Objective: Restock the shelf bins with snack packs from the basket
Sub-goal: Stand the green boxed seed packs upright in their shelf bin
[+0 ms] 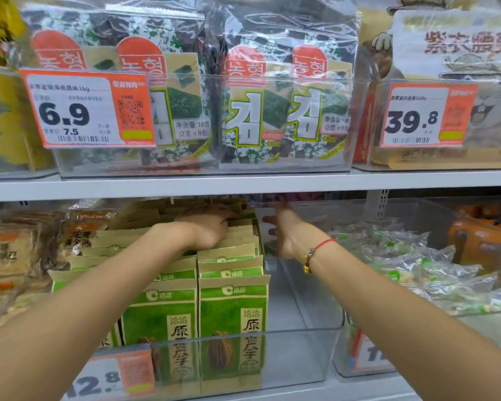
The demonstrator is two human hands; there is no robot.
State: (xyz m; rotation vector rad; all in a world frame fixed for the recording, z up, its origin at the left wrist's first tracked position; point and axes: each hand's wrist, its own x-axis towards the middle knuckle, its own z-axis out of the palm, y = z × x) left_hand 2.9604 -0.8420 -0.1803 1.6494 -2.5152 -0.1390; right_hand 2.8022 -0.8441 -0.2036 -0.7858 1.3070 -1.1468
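We've got both hands deep in the bin [315, 337]: left hand [207, 230] flat on the green packs [232, 311], ungripped; right hand [284, 230] spread open, empty.

I have both bare forearms stretched forward and slightly inward. My left hand [207, 227] lies palm down, fingers curled forward and low. My right hand [284, 227] stands edge-on, fingers extended upward, a red cord bracelet [318, 250] circling its wrist.

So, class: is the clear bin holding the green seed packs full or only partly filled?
Partly filled. The green packs stand in rows on the left of the clear bin; its right side shows bare floor.
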